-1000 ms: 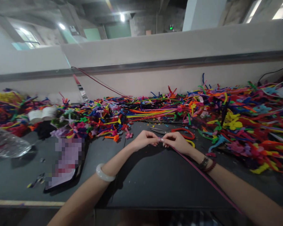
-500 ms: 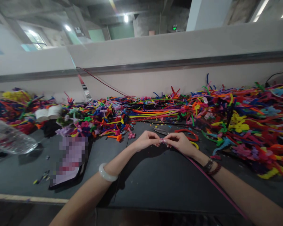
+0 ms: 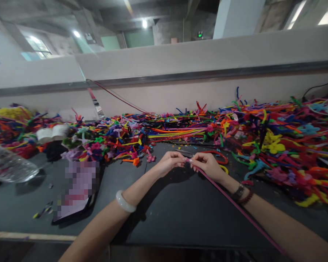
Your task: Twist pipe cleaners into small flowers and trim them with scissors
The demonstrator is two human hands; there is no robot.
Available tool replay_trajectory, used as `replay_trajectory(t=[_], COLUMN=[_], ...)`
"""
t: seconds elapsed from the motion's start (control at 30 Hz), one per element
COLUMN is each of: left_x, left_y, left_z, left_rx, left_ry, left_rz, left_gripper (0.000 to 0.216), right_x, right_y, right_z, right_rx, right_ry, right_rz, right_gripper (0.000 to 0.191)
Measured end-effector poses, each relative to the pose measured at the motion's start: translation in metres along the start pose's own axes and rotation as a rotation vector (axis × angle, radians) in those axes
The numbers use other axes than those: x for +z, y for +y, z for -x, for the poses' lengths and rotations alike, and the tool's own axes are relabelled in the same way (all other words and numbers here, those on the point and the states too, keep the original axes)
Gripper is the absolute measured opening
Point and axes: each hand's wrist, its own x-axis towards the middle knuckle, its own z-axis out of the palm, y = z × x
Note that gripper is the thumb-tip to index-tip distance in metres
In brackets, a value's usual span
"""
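Note:
A long pink-purple pipe cleaner [image 3: 236, 204] runs from my fingertips down to the lower right, passing beside my right forearm. Its far end is pinched between both hands over the dark table. My left hand [image 3: 170, 162] is closed on the tip with thumb and forefinger. Close against it, my right hand [image 3: 206, 165] grips the same pipe cleaner, fingers bent. The small part between the fingertips is mostly covered. Just behind my right hand lie scissors with red handles [image 3: 221, 157], partly hidden by it.
Heaps of coloured pipe cleaners [image 3: 297, 127] and finished fuzzy flowers [image 3: 273, 142] line the table's back along a low wall. On the left are a clear plastic bottle [image 3: 12, 165], white rolls [image 3: 53, 133] and a propped phone with a blurred screen [image 3: 78, 193].
More of the pipe cleaner shows below my right hand, which has turned slightly. Both hands stay together at nearly the same spot. The whole view has shifted a little.

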Motion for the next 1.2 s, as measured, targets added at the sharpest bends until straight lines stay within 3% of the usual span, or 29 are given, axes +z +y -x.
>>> replay_trajectory(t=[0.23,0.33,0.53,0.87,0.97,1.2], left_x=[-0.009,-0.011,-0.008,-0.006,-0.005,-0.007], left_y=[0.003,0.003,-0.001,-0.002,-0.003,-0.005], left_z=[-0.001,0.000,0.002,0.005,0.005,0.005], left_rx=[-0.047,-0.014,0.096,0.234,0.196,-0.076], left_ry=[0.011,0.024,-0.066,-0.013,-0.016,-0.122], left_rz=[-0.015,-0.067,-0.338,-0.561,-0.512,-0.155], left_gripper=[0.028,0.034,0.028,0.028,0.031,0.038], right_x=[-0.002,-0.002,-0.001,-0.004,-0.003,0.000], right_y=[0.002,0.003,0.005,0.009,0.010,0.005], right_z=[0.001,0.001,0.002,-0.003,-0.001,0.005], right_rx=[-0.041,-0.059,-0.068,0.073,-0.024,-0.400], right_ry=[0.003,0.010,-0.014,-0.081,-0.036,0.037], right_rz=[0.058,0.095,0.126,0.071,0.135,0.469], right_gripper=[0.022,0.022,0.019,0.022,0.020,0.014])
